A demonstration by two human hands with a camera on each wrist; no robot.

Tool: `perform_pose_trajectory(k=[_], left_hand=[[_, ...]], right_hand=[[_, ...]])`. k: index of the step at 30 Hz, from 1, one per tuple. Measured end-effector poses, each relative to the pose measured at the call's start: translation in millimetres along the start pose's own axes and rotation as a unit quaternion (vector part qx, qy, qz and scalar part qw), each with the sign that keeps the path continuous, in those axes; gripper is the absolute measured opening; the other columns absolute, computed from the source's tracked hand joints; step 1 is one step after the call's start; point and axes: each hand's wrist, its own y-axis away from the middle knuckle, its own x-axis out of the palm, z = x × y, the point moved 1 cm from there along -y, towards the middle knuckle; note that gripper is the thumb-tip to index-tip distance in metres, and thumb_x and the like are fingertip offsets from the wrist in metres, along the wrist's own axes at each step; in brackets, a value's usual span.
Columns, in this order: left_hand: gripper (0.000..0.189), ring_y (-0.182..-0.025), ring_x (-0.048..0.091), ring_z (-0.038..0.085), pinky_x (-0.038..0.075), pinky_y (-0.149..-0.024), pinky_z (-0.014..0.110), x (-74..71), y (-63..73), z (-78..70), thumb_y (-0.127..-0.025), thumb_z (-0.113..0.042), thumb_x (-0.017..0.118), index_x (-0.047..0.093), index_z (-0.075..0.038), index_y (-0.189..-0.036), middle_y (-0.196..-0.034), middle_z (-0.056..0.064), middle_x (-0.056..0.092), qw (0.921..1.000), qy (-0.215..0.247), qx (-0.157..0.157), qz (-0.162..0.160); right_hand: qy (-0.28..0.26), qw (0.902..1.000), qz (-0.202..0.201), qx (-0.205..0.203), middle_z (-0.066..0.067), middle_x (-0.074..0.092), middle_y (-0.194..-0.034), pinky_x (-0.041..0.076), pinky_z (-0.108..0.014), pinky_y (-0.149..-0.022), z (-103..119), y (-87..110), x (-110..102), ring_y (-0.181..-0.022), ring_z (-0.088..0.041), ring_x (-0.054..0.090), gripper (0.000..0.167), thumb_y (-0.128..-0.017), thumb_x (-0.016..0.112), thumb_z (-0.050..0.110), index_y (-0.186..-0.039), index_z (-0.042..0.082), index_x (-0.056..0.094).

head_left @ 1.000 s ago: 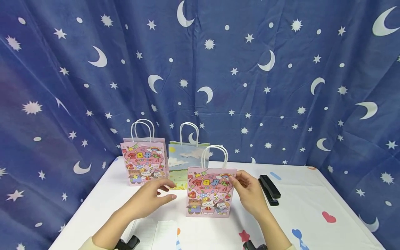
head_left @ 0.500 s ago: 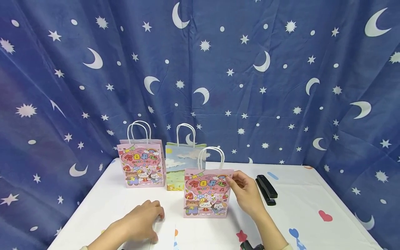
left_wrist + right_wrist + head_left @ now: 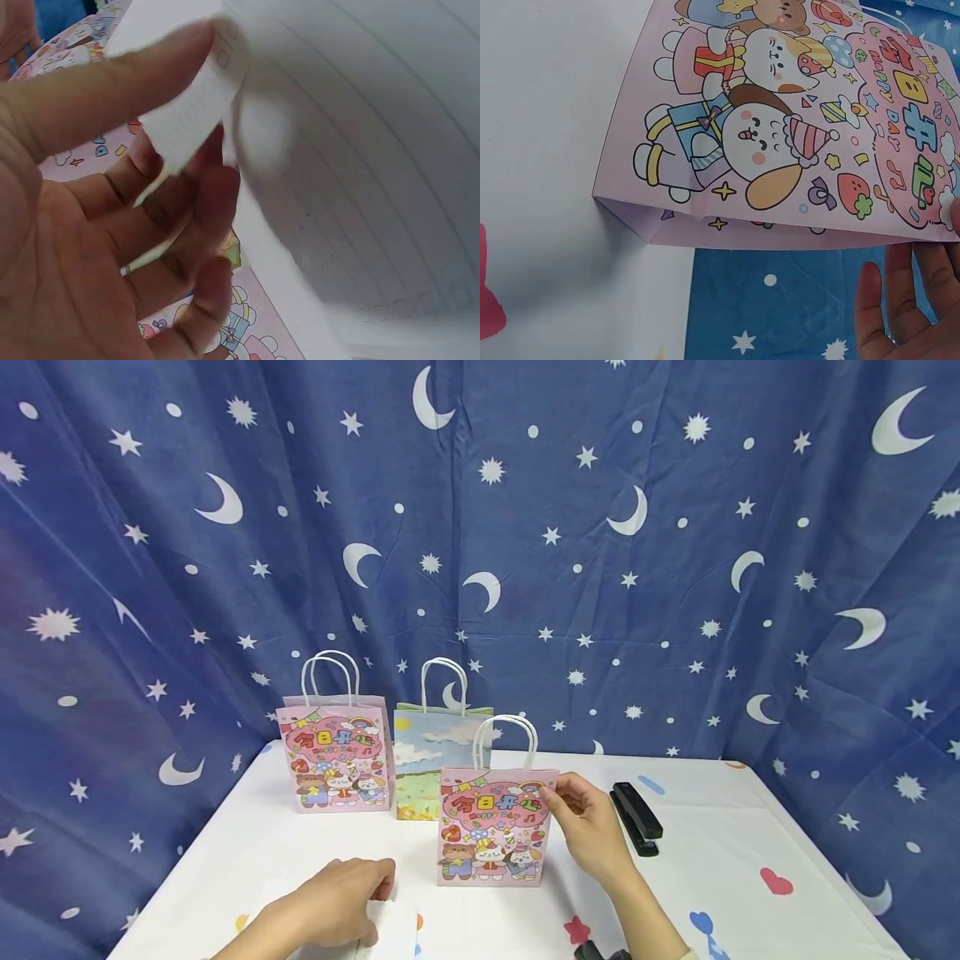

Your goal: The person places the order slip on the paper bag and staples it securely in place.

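Here, my left hand (image 3: 341, 903) pinched paper (image 3: 360, 172), fingers curled, my right hand (image 3: 590, 827) pinched the front bag (image 3: 491, 828) by its edge, stapler (image 3: 636, 817) nearby.

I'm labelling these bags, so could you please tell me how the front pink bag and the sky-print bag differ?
The front pink bag carries cartoon animals and lettering, while the sky-print bag shows clouds over a meadow. The right hand holds the front pink bag by its edge, while the sky-print bag stands untouched. The front pink bag stands nearer, partly hiding the sky-print bag. Both are upright and white-handled.
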Motion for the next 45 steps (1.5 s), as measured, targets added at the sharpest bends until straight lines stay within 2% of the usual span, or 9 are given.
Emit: perform_pose_trajectory(k=[4, 7, 11, 15, 19, 24, 33, 39, 45], left_hand=[[0.041, -0.068, 0.045, 0.003, 0.037, -0.064, 0.026, -4.7, 3.0, 0.2, -0.075, -0.009, 0.088, 0.055, -0.026, -0.090, -0.076, -0.010, 0.051, 0.9981, 0.058, 0.022, -0.001], [0.035, -0.069, 0.048, 0.001, 0.038, -0.065, 0.025, -10.9, 4.6, 0.8, -0.079, -0.009, 0.086, 0.057, -0.025, -0.091, -0.079, -0.010, 0.054, 0.9947, 0.096, 0.036, -0.005], [0.030, -0.071, 0.053, 0.002, 0.043, -0.065, 0.023, -21.1, 3.8, -1.1, -0.083, -0.012, 0.084, 0.060, -0.025, -0.093, -0.085, -0.010, 0.058, 0.9914, 0.123, 0.042, -0.017], [0.025, -0.072, 0.057, 0.004, 0.046, -0.062, 0.024, -30.8, 0.1, -8.2, -0.087, -0.014, 0.082, 0.061, -0.025, -0.095, -0.089, -0.009, 0.061, 0.9883, 0.139, 0.047, -0.044], [0.022, -0.074, 0.060, 0.003, 0.049, -0.064, 0.024, -38.7, -8.0, -19.1, -0.090, -0.015, 0.080, 0.062, -0.025, -0.097, -0.091, -0.010, 0.064, 0.9856, 0.136, 0.054, -0.086], [0.020, -0.080, 0.064, -0.001, 0.052, -0.070, 0.023, -43.4, -22.4, -32.7, -0.091, -0.016, 0.080, 0.065, -0.027, -0.096, -0.092, -0.013, 0.066, 0.9792, 0.117, 0.058, -0.155], [0.021, -0.072, 0.063, -0.004, 0.053, -0.066, 0.020, -46.4, -45.3, -46.5, -0.086, -0.015, 0.085, 0.066, -0.024, -0.089, -0.083, -0.015, 0.069, 0.9537, 0.096, 0.084, -0.272], [0.026, -0.071, 0.061, -0.004, 0.054, -0.066, 0.019, -48.6, -54.0, -51.3, -0.082, -0.013, 0.088, 0.066, -0.019, -0.094, -0.082, -0.013, 0.068, 0.9391, 0.089, 0.096, -0.318], [0.037, -0.070, 0.061, 0.001, 0.052, -0.065, 0.020, -51.3, -58.9, -56.3, -0.079, -0.016, 0.091, 0.067, -0.016, -0.107, -0.078, -0.013, 0.064, 0.9325, 0.086, 0.090, -0.339]], right_hand=[[0.007, 1.0000, 0.000, -0.001, -0.003, 0.073, -0.091, 0.054, -0.023, -0.084, 1, -0.3, 0, -0.087, -0.011, 0.067, 0.011, -0.100, 0.070, 0.022, -0.100, 0.012, 0.072], [0.007, 1.0000, 0.000, -0.001, -0.003, 0.073, -0.091, 0.054, -0.023, -0.083, 2, -0.9, 0, -0.087, -0.011, 0.067, 0.009, -0.100, 0.070, 0.020, -0.100, 0.011, 0.072], [0.007, 1.0000, 0.002, -0.001, -0.003, 0.073, -0.092, 0.054, -0.023, -0.084, 3, -0.7, 0, -0.088, -0.011, 0.067, 0.010, -0.100, 0.070, 0.021, -0.101, 0.011, 0.072], [0.015, 0.9999, 0.000, 0.001, -0.002, 0.074, -0.094, 0.054, -0.023, -0.086, 2, 0.5, 0, -0.090, -0.010, 0.067, 0.012, -0.101, 0.069, 0.023, -0.102, 0.012, 0.073], [0.016, 0.9999, -0.003, 0.004, -0.003, 0.074, -0.095, 0.054, -0.023, -0.088, 1, 0.8, -2, -0.092, -0.010, 0.068, 0.010, -0.101, 0.069, 0.021, -0.103, 0.012, 0.073], [0.018, 0.9998, -0.004, 0.002, -0.003, 0.075, -0.095, 0.054, -0.023, -0.087, 1, 0.6, -3, -0.092, -0.010, 0.068, 0.010, -0.101, 0.069, 0.020, -0.103, 0.012, 0.073], [0.007, 1.0000, -0.002, -0.004, -0.004, 0.074, -0.093, 0.054, -0.022, -0.085, -1, -0.3, -1, -0.089, -0.010, 0.068, 0.009, -0.100, 0.070, 0.019, -0.102, 0.011, 0.073], [-0.003, 1.0000, 0.000, -0.008, -0.005, 0.074, -0.092, 0.055, -0.022, -0.084, -2, -1.1, -1, -0.087, -0.010, 0.067, 0.008, -0.100, 0.069, 0.017, -0.100, 0.010, 0.072], [0.001, 1.0000, -0.001, -0.007, -0.005, 0.074, -0.092, 0.055, -0.022, -0.084, -2, -1.0, -1, -0.087, -0.010, 0.067, 0.007, -0.100, 0.070, 0.017, -0.100, 0.010, 0.072]])
